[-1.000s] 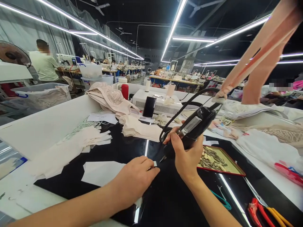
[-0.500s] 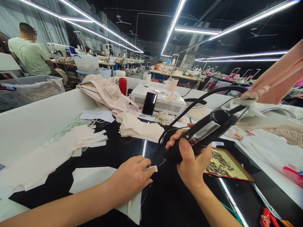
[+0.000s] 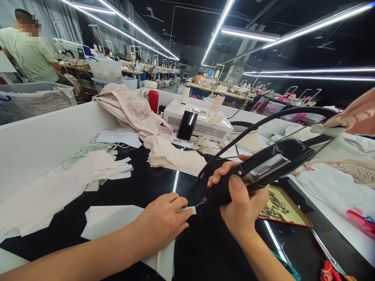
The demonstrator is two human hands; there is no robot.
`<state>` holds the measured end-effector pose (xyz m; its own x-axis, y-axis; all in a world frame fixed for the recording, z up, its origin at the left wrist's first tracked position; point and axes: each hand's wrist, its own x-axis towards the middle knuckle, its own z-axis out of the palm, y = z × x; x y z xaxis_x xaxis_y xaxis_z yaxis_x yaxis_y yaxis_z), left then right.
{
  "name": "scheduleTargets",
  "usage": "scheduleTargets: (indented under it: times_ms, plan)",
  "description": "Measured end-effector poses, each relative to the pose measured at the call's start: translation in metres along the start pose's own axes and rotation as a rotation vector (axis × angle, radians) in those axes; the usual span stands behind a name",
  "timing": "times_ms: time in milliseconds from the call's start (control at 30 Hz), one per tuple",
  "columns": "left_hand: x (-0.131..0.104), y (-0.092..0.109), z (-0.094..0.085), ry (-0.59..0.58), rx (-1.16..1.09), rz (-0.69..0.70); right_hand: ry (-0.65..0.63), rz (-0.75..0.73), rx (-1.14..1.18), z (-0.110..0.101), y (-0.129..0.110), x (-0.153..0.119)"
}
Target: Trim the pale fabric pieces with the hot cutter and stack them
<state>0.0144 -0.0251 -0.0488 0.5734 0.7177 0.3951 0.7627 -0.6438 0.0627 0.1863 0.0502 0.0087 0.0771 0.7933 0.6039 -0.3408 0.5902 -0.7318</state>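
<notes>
My left hand (image 3: 166, 220) pinches a pale strip (image 3: 190, 211) that pokes out past its fingertips, and rests over white fabric pieces (image 3: 113, 218) on the black tabletop (image 3: 202, 249). Wrapped around a black handheld tool (image 3: 258, 171) with a metal plate, my right hand (image 3: 241, 195) holds it tilted. The tool's thin tip is close to the end of the strip; whether they touch cannot be made out. A black cable arches over the tool. My left palm hides part of the white pieces.
Stacked cream fabric (image 3: 172, 156) lies behind my hands, with more stacks (image 3: 58, 191) at left. A phone (image 3: 187, 125) leans on a white vented box (image 3: 202, 121). A tray (image 3: 293, 207) and scissors (image 3: 328, 249) are at right. A person (image 3: 29, 50) is at far left.
The tool's thin tip has come nearer the strip's end, and the tool's rear has swung rightward. My left hand keeps its pinch. The view has shifted slightly.
</notes>
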Motion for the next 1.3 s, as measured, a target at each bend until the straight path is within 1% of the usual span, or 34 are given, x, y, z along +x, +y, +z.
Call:
scheduleTargets:
  times_ms: [133,367,600,700,967,1133,1300]
  plan:
    - [0.000,-0.001,0.000,-0.004,-0.001,0.004,0.009,0.005,-0.026,0.000,0.000,0.000]
    - [-0.001,-0.001,0.001,0.038,0.001,0.013,0.003,0.003,-0.006,0.000,-0.001,0.000]
    - [0.000,0.000,-0.002,0.050,0.019,0.035,-0.008,0.013,-0.011,0.001,-0.001,-0.003]
    - [0.000,-0.001,-0.001,0.043,0.012,0.026,-0.016,0.015,-0.010,0.002,0.000,-0.005]
    - [0.000,0.000,-0.004,0.049,-0.001,0.012,0.012,0.026,-0.033,0.002,-0.002,-0.004]
    - [-0.001,0.000,-0.005,0.024,-0.020,0.004,0.023,0.030,0.012,0.000,-0.008,-0.006]
    - [-0.001,0.000,-0.005,-0.018,-0.036,-0.018,-0.011,0.022,0.003,0.001,-0.007,-0.010]
